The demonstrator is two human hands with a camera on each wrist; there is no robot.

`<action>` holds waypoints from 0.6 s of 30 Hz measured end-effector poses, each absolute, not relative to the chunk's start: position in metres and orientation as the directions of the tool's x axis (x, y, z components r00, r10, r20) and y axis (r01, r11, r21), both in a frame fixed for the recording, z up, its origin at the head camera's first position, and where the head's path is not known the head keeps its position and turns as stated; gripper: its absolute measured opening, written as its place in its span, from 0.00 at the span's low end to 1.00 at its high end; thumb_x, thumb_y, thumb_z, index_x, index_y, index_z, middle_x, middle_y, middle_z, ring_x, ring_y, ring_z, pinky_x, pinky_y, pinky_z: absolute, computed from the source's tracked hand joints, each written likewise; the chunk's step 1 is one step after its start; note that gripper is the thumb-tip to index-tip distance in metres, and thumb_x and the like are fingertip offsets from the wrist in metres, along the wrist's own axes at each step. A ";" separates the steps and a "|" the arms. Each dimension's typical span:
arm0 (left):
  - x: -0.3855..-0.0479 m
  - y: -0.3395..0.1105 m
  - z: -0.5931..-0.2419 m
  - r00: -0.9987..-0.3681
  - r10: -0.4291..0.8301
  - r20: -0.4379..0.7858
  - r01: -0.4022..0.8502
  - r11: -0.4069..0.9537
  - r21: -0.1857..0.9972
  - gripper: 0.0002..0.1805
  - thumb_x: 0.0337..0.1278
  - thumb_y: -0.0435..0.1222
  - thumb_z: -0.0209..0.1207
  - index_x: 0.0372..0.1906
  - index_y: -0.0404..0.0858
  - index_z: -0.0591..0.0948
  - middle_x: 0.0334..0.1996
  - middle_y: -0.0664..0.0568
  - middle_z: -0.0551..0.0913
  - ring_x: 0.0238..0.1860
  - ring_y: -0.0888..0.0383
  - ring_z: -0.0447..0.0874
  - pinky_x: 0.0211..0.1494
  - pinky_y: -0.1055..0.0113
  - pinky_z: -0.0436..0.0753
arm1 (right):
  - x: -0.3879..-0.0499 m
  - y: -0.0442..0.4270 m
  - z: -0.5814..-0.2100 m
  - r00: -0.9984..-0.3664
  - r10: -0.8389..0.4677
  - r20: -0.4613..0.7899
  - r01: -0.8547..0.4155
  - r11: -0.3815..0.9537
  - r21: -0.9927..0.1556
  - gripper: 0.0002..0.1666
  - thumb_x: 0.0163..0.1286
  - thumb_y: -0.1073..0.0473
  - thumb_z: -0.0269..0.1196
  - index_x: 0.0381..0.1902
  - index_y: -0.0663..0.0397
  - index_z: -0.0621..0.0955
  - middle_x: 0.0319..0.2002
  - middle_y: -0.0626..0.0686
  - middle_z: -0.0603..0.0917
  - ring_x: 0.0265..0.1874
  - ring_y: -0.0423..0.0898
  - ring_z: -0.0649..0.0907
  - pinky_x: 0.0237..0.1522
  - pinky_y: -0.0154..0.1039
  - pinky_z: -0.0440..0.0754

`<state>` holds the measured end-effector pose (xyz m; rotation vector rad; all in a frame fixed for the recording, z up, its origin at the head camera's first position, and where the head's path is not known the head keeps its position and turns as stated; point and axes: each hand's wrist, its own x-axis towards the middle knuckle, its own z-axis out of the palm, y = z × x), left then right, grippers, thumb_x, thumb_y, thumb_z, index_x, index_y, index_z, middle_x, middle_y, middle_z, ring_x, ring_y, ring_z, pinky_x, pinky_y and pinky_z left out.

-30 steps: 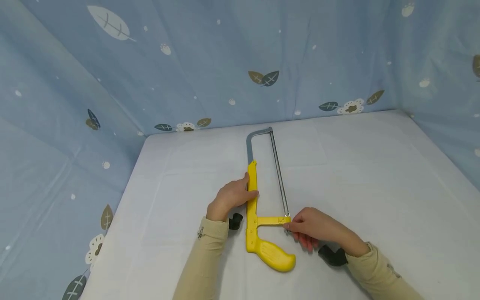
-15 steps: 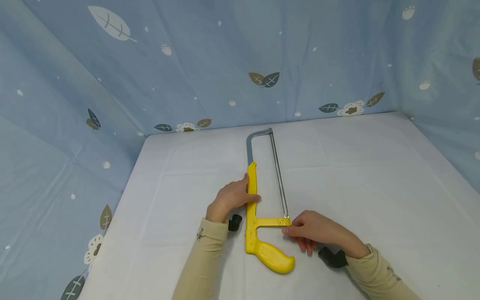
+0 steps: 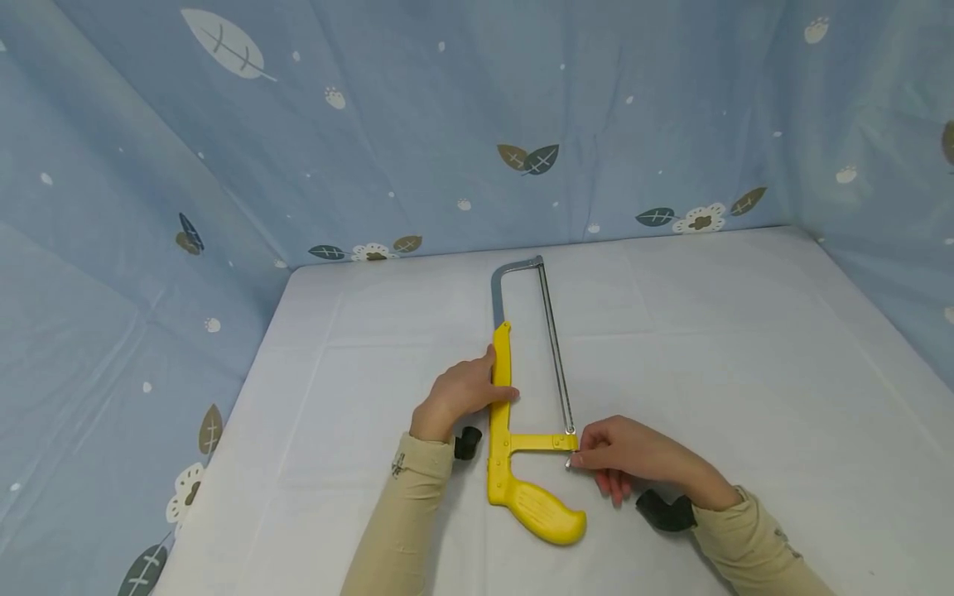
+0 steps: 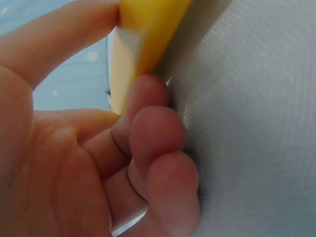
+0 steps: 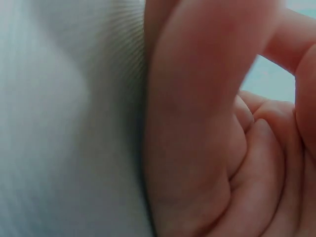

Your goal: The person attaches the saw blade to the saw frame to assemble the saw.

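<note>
A hacksaw [image 3: 501,476] with a yellow handle and frame lies flat on the white cloth, its grey front bow pointing away. My left hand [image 3: 462,389] grips the yellow back of the frame, thumb on one side and fingers on the other. In the left wrist view, the thumb and index finger touch the yellow frame [image 4: 160,24]. At the blade's near end, my right hand [image 3: 633,451] pinches a small silver wing nut [image 3: 569,463] below the yellow crossbar. The right wrist view shows curled fingers [image 5: 197,108], with the nut hidden. The thin blade [image 3: 555,348] is in the frame.
White cloth [image 3: 387,331] covers the table. Blue patterned fabric [image 3: 417,124] hangs behind it and along both sides. A black wrist-worn piece sits under the left wrist [image 3: 468,443] and another under the right [image 3: 663,511].
The right thumb and fingers have shifted slightly around the wing nut, whose silver tip now shows beside the thumb. The left hand and the hacksaw stay nearly still.
</note>
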<state>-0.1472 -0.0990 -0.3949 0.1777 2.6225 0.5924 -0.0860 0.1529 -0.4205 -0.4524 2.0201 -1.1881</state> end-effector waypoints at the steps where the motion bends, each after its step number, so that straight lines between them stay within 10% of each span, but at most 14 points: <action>1: -0.147 -0.099 -0.395 -0.894 0.217 -0.393 0.028 0.900 0.434 0.48 0.48 0.55 0.58 0.69 0.40 0.49 0.57 0.48 0.70 0.43 0.55 0.71 0.47 0.60 0.70 | -0.086 0.153 -0.421 -0.669 -0.614 -0.419 0.071 0.507 -0.859 0.21 0.58 0.45 0.61 0.25 0.59 0.74 0.13 0.54 0.78 0.09 0.50 0.77 0.13 0.40 0.74; 18: -0.147 -0.099 -0.396 -0.897 0.217 -0.386 0.031 0.900 0.435 0.48 0.48 0.55 0.58 0.69 0.40 0.50 0.58 0.48 0.69 0.45 0.54 0.71 0.47 0.59 0.70 | -0.085 0.153 -0.422 -0.671 -0.611 -0.420 0.060 0.520 -0.852 0.22 0.60 0.43 0.58 0.22 0.58 0.77 0.13 0.52 0.77 0.08 0.47 0.76 0.12 0.36 0.72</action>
